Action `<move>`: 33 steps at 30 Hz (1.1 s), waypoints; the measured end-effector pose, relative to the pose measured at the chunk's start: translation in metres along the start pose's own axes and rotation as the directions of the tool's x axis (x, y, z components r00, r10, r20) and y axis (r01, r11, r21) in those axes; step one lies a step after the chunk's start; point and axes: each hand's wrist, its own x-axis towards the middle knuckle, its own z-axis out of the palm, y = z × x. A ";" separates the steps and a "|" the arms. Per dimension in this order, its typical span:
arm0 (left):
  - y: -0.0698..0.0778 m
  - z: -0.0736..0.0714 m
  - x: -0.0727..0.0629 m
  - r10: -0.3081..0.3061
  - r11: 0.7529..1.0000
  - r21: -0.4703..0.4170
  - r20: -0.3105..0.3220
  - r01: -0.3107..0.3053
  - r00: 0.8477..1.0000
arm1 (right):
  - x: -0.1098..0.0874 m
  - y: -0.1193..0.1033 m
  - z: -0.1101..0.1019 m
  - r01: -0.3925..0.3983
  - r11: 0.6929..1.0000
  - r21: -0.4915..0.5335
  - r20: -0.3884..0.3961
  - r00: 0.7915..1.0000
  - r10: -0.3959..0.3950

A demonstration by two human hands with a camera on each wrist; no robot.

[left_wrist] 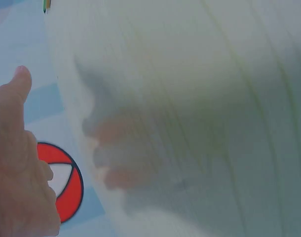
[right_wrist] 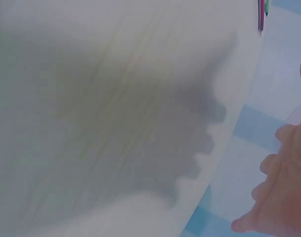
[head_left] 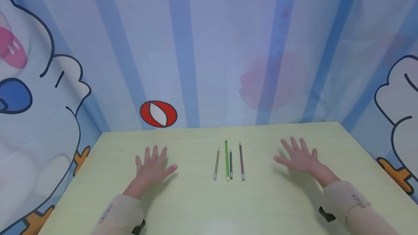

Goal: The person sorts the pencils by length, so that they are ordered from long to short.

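Several pencils lie roughly side by side on the table: a tan pencil (head_left: pixel 217 164), a longer green pencil (head_left: pixel 227 160), a short dark blue pencil (head_left: pixel 231 164) and a maroon pencil (head_left: pixel 241 161). Their tips point toward the back. To the left of them, my left hand (head_left: pixel 152 168) holds nothing, fingers spread and straight, its shadow falling on the tabletop. My right hand (head_left: pixel 298 157) is spread the same way to the right of the maroon pencil, also with nothing in it. Each wrist view shows its hand raised over the table, with pencil ends just visible at an upper corner.
The pale wooden table (head_left: pixel 183 206) meets a printed cloth backdrop (head_left: pixel 222 46) along its back edge. Cartoon figures cover the cloth at both sides, with a red and white oval (head_left: pixel 169 113) behind the left hand. Beige sleeves (head_left: pixel 121 213) cover both forearms.
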 end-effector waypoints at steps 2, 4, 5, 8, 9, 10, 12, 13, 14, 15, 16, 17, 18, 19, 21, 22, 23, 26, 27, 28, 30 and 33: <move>0.011 0.003 0.001 0.023 1.000 -0.018 0.003 -0.023 1.000 | 0.003 -0.009 0.001 0.017 1.000 0.003 -0.017 1.000 -0.017; 0.023 0.005 0.002 0.045 0.998 -0.044 0.007 -0.045 0.999 | 0.005 -0.017 0.002 0.037 0.999 0.005 -0.034 0.999 -0.037; 0.029 0.007 0.003 0.057 0.997 -0.057 0.007 -0.056 0.998 | 0.006 -0.021 0.003 0.050 0.999 0.014 -0.043 0.998 -0.049; 0.045 0.009 0.005 0.091 0.990 -0.111 -0.002 -0.091 0.996 | 0.010 -0.032 0.004 0.088 0.994 0.060 -0.061 0.995 -0.085; 0.049 0.010 0.005 0.101 0.985 -0.137 -0.007 -0.101 0.995 | 0.012 -0.035 0.004 0.108 0.990 0.086 -0.070 0.992 -0.102; 0.054 0.010 0.006 0.114 0.980 -0.165 -0.016 -0.115 0.993 | 0.014 -0.038 0.005 0.126 0.985 0.115 -0.079 0.990 -0.117; 0.063 0.011 0.007 0.139 0.959 -0.247 -0.028 -0.141 0.990 | 0.017 -0.044 0.006 0.152 0.973 0.173 -0.093 0.986 -0.138; 0.068 0.011 0.008 0.151 0.941 -0.303 -0.035 -0.155 0.988 | 0.019 -0.046 0.007 0.162 0.966 0.201 -0.098 0.985 -0.145; 0.072 0.011 0.009 0.159 0.921 -0.355 -0.040 -0.163 0.986 | 0.020 -0.048 0.008 0.174 0.958 0.228 -0.103 0.983 -0.154; 0.076 0.011 0.010 0.167 0.899 -0.404 -0.044 -0.170 0.985 | 0.022 -0.050 0.008 0.177 0.949 0.260 -0.102 0.983 -0.155; 0.081 0.011 0.011 0.174 0.874 -0.451 -0.051 -0.178 0.983 | 0.023 -0.052 0.009 0.177 0.942 0.285 -0.102 0.983 -0.154; 0.085 0.011 0.012 0.177 0.848 -0.498 -0.054 -0.180 0.983 | 0.025 -0.054 0.010 0.173 0.932 0.317 -0.100 0.984 -0.149; 0.088 0.011 0.013 0.179 0.824 -0.536 -0.057 -0.181 0.982 | 0.027 -0.056 0.011 0.168 0.921 0.352 -0.094 0.985 -0.144; 0.093 0.011 0.014 0.177 0.801 -0.571 -0.058 -0.178 0.983 | 0.029 -0.058 0.012 0.161 0.907 0.388 -0.091 0.986 -0.137; 0.100 0.012 0.016 0.168 0.767 -0.620 -0.055 -0.166 0.984 | 0.033 -0.062 0.014 0.136 0.869 0.476 -0.077 0.991 -0.113; 0.104 0.012 0.018 0.164 0.754 -0.637 -0.055 -0.162 0.985 | 0.034 -0.064 0.015 0.119 0.847 0.518 -0.067 0.993 -0.098; 0.107 0.013 0.019 0.162 0.740 -0.653 -0.055 -0.159 0.985 | 0.036 -0.065 0.016 0.098 0.824 0.559 -0.058 0.995 -0.079; 0.118 0.018 0.023 0.151 0.717 -0.681 -0.062 -0.152 0.987 | 0.039 -0.071 0.020 0.048 0.755 0.654 -0.029 0.999 -0.038; 0.121 0.020 0.024 0.147 0.714 -0.683 -0.069 -0.154 0.987 | 0.040 -0.072 0.021 0.052 0.732 0.679 -0.030 0.999 -0.043; 0.124 0.022 0.026 0.145 0.710 -0.686 -0.076 -0.157 0.987 | 0.041 -0.073 0.023 0.042 0.713 0.700 -0.023 0.999 -0.036; 0.129 0.028 0.030 0.129 0.708 -0.690 -0.082 -0.149 0.988 | 0.044 -0.076 0.027 0.008 0.681 0.732 0.003 1.000 -0.015; 0.137 0.035 0.034 0.096 0.704 -0.699 -0.079 -0.124 0.992 | 0.049 -0.080 0.034 -0.055 0.646 0.761 0.043 0.998 0.035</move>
